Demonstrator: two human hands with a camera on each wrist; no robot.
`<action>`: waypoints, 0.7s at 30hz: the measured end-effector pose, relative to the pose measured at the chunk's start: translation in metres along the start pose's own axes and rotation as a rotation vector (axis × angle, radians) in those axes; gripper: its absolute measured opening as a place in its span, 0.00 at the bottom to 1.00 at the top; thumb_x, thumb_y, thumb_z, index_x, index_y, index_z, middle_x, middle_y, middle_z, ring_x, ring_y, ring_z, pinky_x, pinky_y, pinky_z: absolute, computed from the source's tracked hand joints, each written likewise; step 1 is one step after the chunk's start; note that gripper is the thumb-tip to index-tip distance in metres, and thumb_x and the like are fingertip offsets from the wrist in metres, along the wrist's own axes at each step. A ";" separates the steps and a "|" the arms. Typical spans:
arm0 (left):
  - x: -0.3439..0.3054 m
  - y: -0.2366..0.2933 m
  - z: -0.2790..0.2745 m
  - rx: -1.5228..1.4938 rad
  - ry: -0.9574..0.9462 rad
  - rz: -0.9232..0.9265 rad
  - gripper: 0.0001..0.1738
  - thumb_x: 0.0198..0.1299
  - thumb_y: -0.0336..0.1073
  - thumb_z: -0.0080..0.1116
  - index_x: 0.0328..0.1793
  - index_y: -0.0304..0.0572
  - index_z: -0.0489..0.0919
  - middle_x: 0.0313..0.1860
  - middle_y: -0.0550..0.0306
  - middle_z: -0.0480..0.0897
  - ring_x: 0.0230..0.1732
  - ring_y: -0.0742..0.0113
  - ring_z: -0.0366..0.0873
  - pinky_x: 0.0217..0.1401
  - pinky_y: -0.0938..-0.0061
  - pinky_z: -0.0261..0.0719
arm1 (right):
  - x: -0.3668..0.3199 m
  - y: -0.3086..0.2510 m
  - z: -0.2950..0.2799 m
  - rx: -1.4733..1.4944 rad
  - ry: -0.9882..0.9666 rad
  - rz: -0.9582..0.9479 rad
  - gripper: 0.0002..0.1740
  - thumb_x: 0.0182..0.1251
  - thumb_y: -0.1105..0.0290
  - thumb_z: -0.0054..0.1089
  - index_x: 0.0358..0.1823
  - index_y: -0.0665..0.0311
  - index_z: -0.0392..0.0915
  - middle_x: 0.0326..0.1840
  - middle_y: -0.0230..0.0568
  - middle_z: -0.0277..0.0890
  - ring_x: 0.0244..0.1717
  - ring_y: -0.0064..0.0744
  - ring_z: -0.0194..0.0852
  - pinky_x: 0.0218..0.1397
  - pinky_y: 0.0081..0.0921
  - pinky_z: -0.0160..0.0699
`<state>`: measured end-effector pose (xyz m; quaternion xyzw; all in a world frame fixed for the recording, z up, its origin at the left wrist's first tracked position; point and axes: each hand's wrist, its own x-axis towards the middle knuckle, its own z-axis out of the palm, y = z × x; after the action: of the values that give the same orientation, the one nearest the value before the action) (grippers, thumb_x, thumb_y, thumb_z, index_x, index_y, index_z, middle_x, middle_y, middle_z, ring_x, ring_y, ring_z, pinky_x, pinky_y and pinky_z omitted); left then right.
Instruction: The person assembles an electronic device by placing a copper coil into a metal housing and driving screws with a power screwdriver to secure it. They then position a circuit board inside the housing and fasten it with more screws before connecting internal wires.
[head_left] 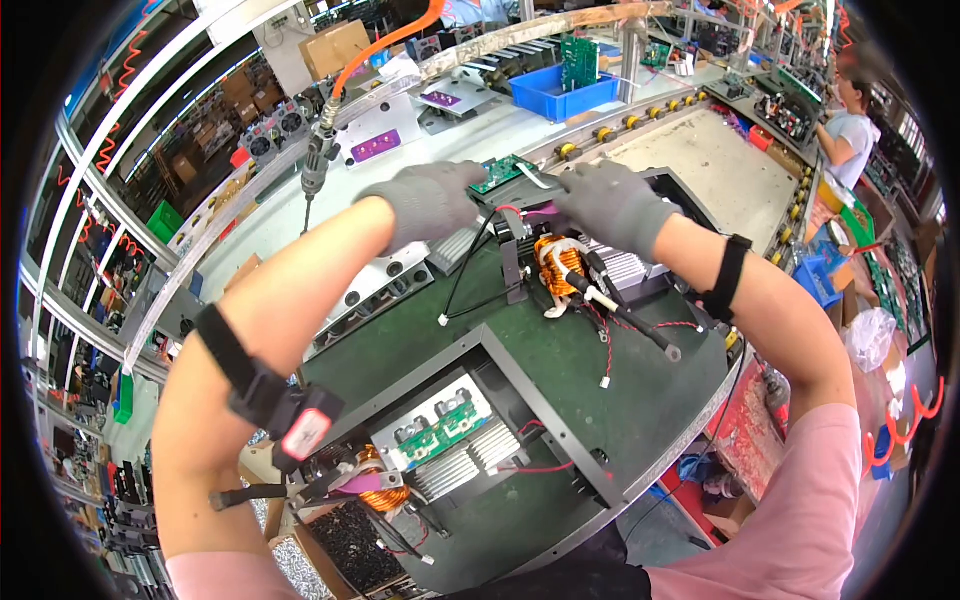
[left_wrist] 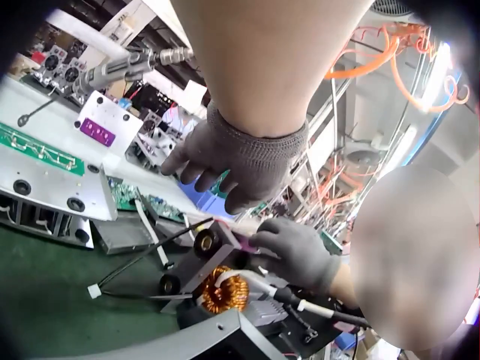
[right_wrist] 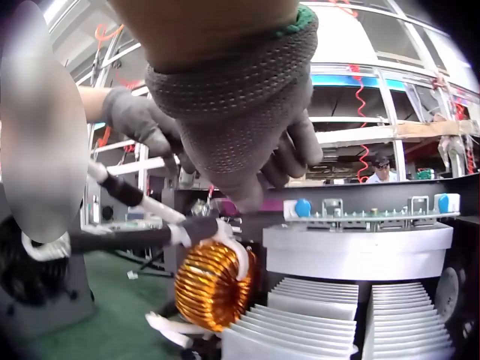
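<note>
Green tabletop (head_left: 640,420) is spreading below my loose-fingered left hand (head_left: 428,203) and my right hand (head_left: 620,207), its grip unclear; a screwdriver (head_left: 316,165) is hanging leftward, a blue bin (head_left: 560,104) sitting beyond.

Short pink sleeves (head_left: 770,505) are worn with grey knitted gloves (head_left: 430,205) and black forearm straps (head_left: 728,278).

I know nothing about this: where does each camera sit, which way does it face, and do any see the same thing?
Head: worn on the head, facing forward and down at the bench; both arms, left hand and right hand show.
Left wrist: on that wrist, looking past the left hand towards the drill and coil; left forearm and both hands show.
Right wrist: on that wrist, looking past the right hand, fins below; both hands show.
Both wrist views share the coil.
</note>
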<state>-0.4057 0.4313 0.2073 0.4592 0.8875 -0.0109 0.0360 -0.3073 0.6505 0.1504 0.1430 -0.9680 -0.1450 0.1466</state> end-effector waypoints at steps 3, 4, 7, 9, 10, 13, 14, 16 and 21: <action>0.027 0.013 0.026 -0.165 -0.039 -0.109 0.31 0.57 0.50 0.55 0.64 0.43 0.72 0.57 0.43 0.77 0.59 0.52 0.74 0.64 0.65 0.69 | 0.013 -0.007 0.012 -0.234 -0.026 -0.194 0.09 0.61 0.65 0.53 0.40 0.54 0.80 0.42 0.36 0.74 0.49 0.36 0.74 0.47 0.33 0.74; 0.032 0.016 0.031 -0.163 -0.048 -0.110 0.31 0.57 0.50 0.55 0.64 0.43 0.72 0.57 0.43 0.77 0.59 0.52 0.74 0.64 0.65 0.69 | 0.014 -0.006 0.020 -0.225 -0.026 -0.193 0.09 0.61 0.65 0.53 0.40 0.54 0.80 0.42 0.36 0.74 0.49 0.36 0.74 0.47 0.33 0.74; 0.038 0.033 0.031 -0.203 -0.032 -0.349 0.22 0.52 0.48 0.62 0.47 0.40 0.81 0.47 0.45 0.82 0.51 0.53 0.80 0.56 0.63 0.74 | 0.016 -0.004 0.037 -0.230 0.157 -0.259 0.07 0.58 0.64 0.55 0.35 0.55 0.79 0.38 0.34 0.71 0.45 0.35 0.72 0.41 0.29 0.73; 0.036 0.046 0.019 -0.177 -0.097 -0.315 0.21 0.51 0.47 0.62 0.45 0.40 0.81 0.45 0.46 0.83 0.49 0.54 0.80 0.55 0.63 0.75 | 0.017 -0.005 0.043 -0.210 0.193 -0.259 0.07 0.58 0.64 0.54 0.35 0.55 0.78 0.38 0.34 0.71 0.45 0.35 0.72 0.40 0.29 0.73; 0.034 0.051 0.016 -0.152 -0.154 -0.279 0.19 0.50 0.46 0.62 0.44 0.41 0.81 0.43 0.47 0.83 0.47 0.54 0.81 0.54 0.63 0.75 | 0.017 -0.006 0.046 -0.197 0.231 -0.258 0.07 0.59 0.64 0.54 0.35 0.55 0.78 0.38 0.34 0.71 0.44 0.36 0.72 0.40 0.29 0.73; 0.023 0.065 0.019 -0.029 -0.088 -0.277 0.21 0.55 0.42 0.55 0.52 0.38 0.78 0.51 0.42 0.81 0.51 0.50 0.81 0.54 0.62 0.78 | 0.016 -0.009 0.055 -0.091 0.329 -0.149 0.06 0.60 0.63 0.54 0.32 0.56 0.76 0.38 0.35 0.71 0.39 0.35 0.72 0.36 0.30 0.74; 0.019 0.068 0.021 -0.035 -0.012 -0.344 0.21 0.56 0.40 0.55 0.54 0.39 0.76 0.53 0.42 0.80 0.53 0.50 0.80 0.55 0.62 0.77 | 0.016 -0.011 0.058 -0.021 0.372 -0.040 0.06 0.59 0.63 0.54 0.32 0.56 0.76 0.37 0.35 0.71 0.37 0.35 0.72 0.35 0.30 0.74; 0.018 0.067 0.022 -0.040 0.032 -0.362 0.23 0.57 0.41 0.55 0.57 0.40 0.73 0.56 0.43 0.78 0.56 0.50 0.78 0.57 0.63 0.76 | 0.019 -0.008 0.064 -0.045 0.322 -0.054 0.06 0.58 0.63 0.54 0.33 0.56 0.75 0.37 0.36 0.70 0.36 0.35 0.73 0.34 0.30 0.74; 0.019 0.041 0.047 -0.213 0.128 -0.305 0.23 0.53 0.40 0.59 0.56 0.50 0.73 0.47 0.48 0.81 0.49 0.50 0.80 0.56 0.63 0.75 | 0.011 -0.008 0.048 -0.153 0.309 -0.168 0.09 0.56 0.66 0.55 0.39 0.56 0.72 0.38 0.37 0.70 0.39 0.37 0.74 0.36 0.32 0.74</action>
<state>-0.3802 0.4680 0.1592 0.3129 0.9434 0.1070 0.0258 -0.3317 0.6513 0.1063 0.2321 -0.9048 -0.2061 0.2914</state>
